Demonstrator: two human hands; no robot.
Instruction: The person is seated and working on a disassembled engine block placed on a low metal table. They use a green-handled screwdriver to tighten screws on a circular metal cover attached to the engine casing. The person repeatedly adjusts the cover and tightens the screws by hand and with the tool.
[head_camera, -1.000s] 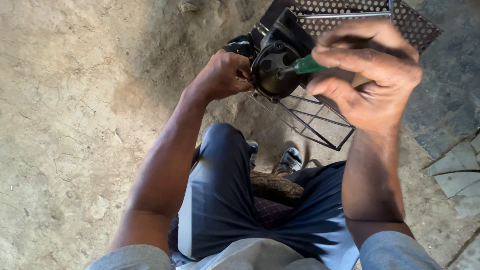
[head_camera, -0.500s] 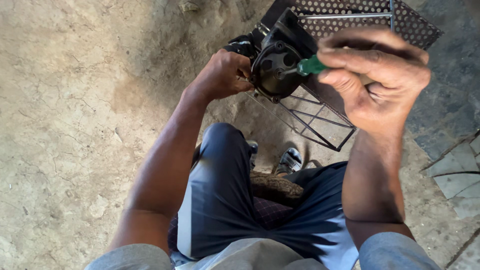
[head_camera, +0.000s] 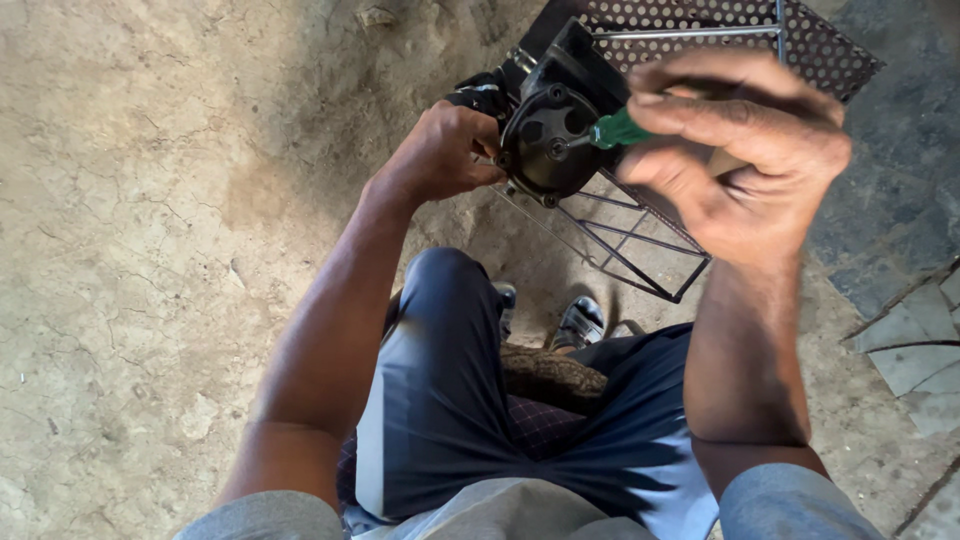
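Note:
My left hand (head_camera: 440, 152) grips the left side of a round black motor housing (head_camera: 548, 140) and holds it steady above my knees. My right hand (head_camera: 745, 160) is closed around a green-handled screwdriver (head_camera: 618, 130), whose shaft points at the face of the housing. The screwdriver's tip touches a spot near the middle of the black disc. Most of the handle is hidden by my fingers.
A perforated metal panel (head_camera: 700, 20) and a black wire frame (head_camera: 640, 250) stand behind and under the housing. I sit over cracked earth (head_camera: 130, 250), my dark trousers (head_camera: 450, 400) and sandalled feet (head_camera: 580, 320) below. Broken slabs (head_camera: 910, 340) lie at the right.
My right hand has shifted slightly right and turned with the screwdriver. My left hand stays on the housing.

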